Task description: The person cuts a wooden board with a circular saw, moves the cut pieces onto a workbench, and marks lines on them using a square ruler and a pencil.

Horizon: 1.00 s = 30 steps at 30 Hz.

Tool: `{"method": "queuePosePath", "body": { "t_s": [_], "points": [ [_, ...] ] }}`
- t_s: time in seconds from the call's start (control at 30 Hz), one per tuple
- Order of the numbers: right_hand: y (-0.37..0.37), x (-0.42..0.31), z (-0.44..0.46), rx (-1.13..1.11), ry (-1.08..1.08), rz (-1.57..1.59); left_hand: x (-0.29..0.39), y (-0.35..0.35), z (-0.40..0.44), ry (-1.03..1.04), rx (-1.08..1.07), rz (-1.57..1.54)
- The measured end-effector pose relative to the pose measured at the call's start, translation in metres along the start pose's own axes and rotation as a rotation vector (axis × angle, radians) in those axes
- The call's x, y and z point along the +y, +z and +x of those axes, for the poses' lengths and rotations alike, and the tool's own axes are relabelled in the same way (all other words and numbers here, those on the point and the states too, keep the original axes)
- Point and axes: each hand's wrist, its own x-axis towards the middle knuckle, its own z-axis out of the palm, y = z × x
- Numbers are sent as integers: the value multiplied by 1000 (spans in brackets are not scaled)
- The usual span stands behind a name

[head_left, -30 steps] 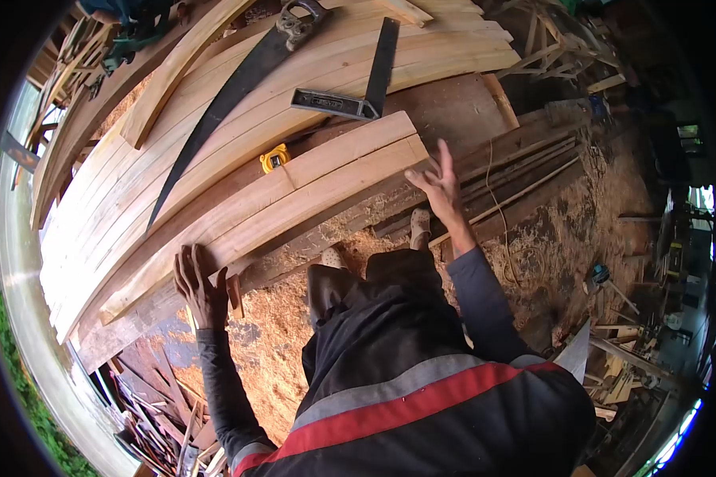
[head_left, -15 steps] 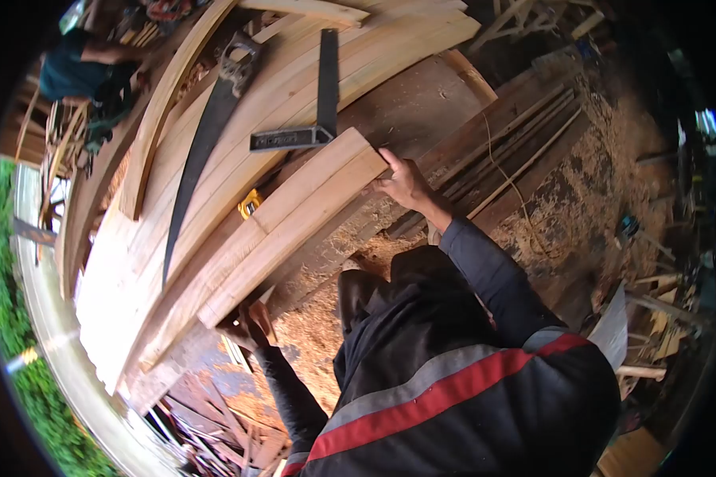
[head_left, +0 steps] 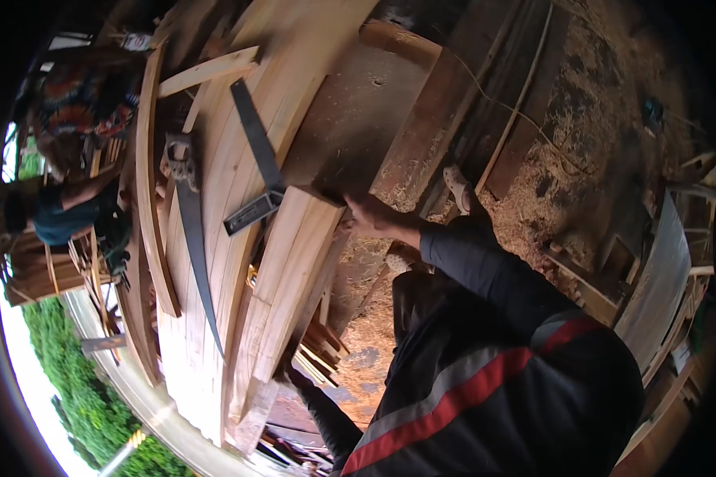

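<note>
A short wooden board (head_left: 282, 270), with a line along its length, lies between my hands. My right hand (head_left: 374, 216) is closed on its upper end. At the lower end my left hand (head_left: 294, 375) is mostly hidden under the board's edge, its fingers out of sight. Beside the board, a try square (head_left: 258, 151) and a handsaw (head_left: 192, 230) rest on long pale planks (head_left: 215, 278). A sliver of the yellow tape measure (head_left: 252, 275) shows at the board's left side.
A co-worker in a teal shirt (head_left: 52, 215) is at the far left, near a curved plank (head_left: 147, 175). Dark beams (head_left: 445, 111) and a cord (head_left: 525, 118) lie at upper right. Wood shavings (head_left: 366, 314) cover the floor by my shoes. A sheet (head_left: 656, 270) leans at right.
The view has turned, and the scene appears rotated. My right hand has gone from spread fingers to gripping the board's end. My left hand has moved from the board's top to its lower end.
</note>
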Motion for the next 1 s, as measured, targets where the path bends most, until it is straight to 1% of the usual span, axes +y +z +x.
{"method": "queuePosePath", "body": {
  "t_s": [0.07,0.13,0.2,0.23,0.27,0.3,0.37,0.43,0.47,0.53,0.57,0.6,0.73,0.77,0.8,0.83,0.87,0.9,0.93,0.97,1.0],
  "points": [
    [-8,-16,-2,87,16,91,6,0,4,4,-28,16],
    [-4,-7,0,102,23,106,12,0,6,-4,-48,34],
    [2,2,0,127,-110,-3,13,0,6,-7,-60,48],
    [5,9,0,75,-76,14,15,0,6,-13,-68,50],
    [12,19,2,71,-84,15,16,1,7,-16,-70,46],
    [26,37,5,98,-88,302,17,3,7,-20,-76,43],
    [24,33,7,99,-102,587,20,5,9,-29,-84,28],
    [1,5,1,102,-95,128,17,5,11,-43,-87,6],
    [-1,2,1,84,-112,126,14,4,12,-47,-95,-15],
    [-4,1,2,-15,53,305,8,3,12,-65,-116,-56],
    [-2,0,2,67,-61,97,3,1,11,-82,-124,-85],
    [2,6,2,27,59,396,-1,1,12,-101,-142,-124],
    [1,-11,2,-32,149,348,-30,-10,5,-189,-198,-337],
    [2,-13,3,2,155,412,-36,-13,2,-217,-213,-398],
    [5,-3,3,-11,173,346,-43,-15,0,-227,-226,-445],
    [3,-4,2,-1,211,472,-48,-15,-3,-227,-228,-455],
    [6,6,3,30,152,426,-52,-18,-4,-221,-224,-459],
    [4,12,4,-3,183,408,-37,-19,-6,-206,-209,-382],
    [2,37,7,-19,-8,80,-20,-20,-7,-192,-194,-305],
    [2,28,6,-22,18,164,-16,-16,-9,-233,-152,-488],
    [2,15,2,-21,50,246,-35,-23,-2,-104,-197,-63]
  ]
}}
